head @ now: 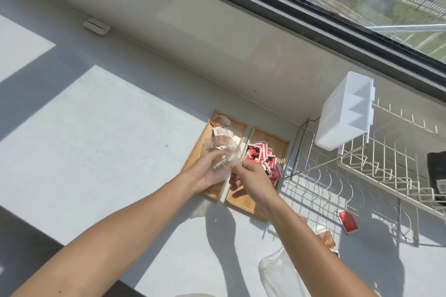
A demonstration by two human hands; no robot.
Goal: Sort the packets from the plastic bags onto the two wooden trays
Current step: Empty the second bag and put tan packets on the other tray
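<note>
Two wooden trays lie side by side on the white counter. The left tray holds a few brown packets. The right tray holds a pile of red packets. Above the trays both hands grip a clear plastic bag with a brown packet inside it. My left hand holds the bag from the left and my right hand pinches its right edge. A second clear bag lies near the counter's front, partly behind my right forearm.
A red packet and brown packets lie loose on the counter under a white wire dish rack. A white plastic holder hangs on the rack. A window runs along the back wall. A dark object sits at the right edge.
</note>
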